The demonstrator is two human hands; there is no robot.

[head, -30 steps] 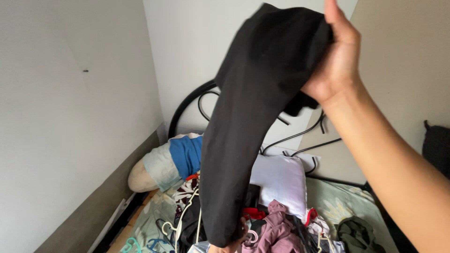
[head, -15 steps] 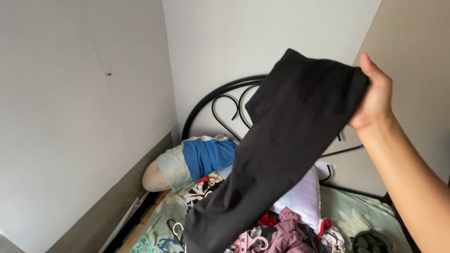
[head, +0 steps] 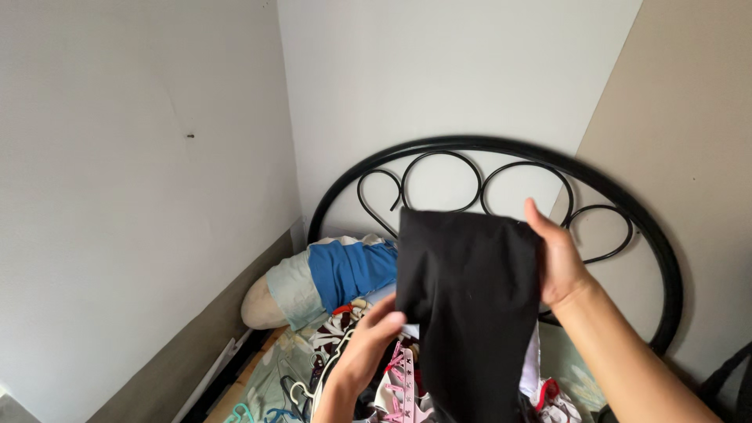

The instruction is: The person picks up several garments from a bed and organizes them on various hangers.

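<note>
I hold a black garment (head: 470,298) up in front of me over a bed. My right hand (head: 558,257) grips its upper right edge, fingers hidden behind the cloth and thumb in front. My left hand (head: 374,341) pinches its lower left edge. The cloth hangs folded, wide at the top, down past the bottom of the view. Below my left hand lies a pink plastic hanger (head: 398,377) on a heap of clothes.
A black metal headboard (head: 501,149) with curled bars stands against the white wall. A blue cloth (head: 348,268) lies over a pale bolster (head: 270,294) in the left corner. Patterned clothes and hangers (head: 294,388) cover the green bedsheet. A beige wall panel (head: 689,157) rises on the right.
My right hand has come down and toward me with the black garment. My left hand has come into view and taken its lower edge. The headboard is now in full view.
</note>
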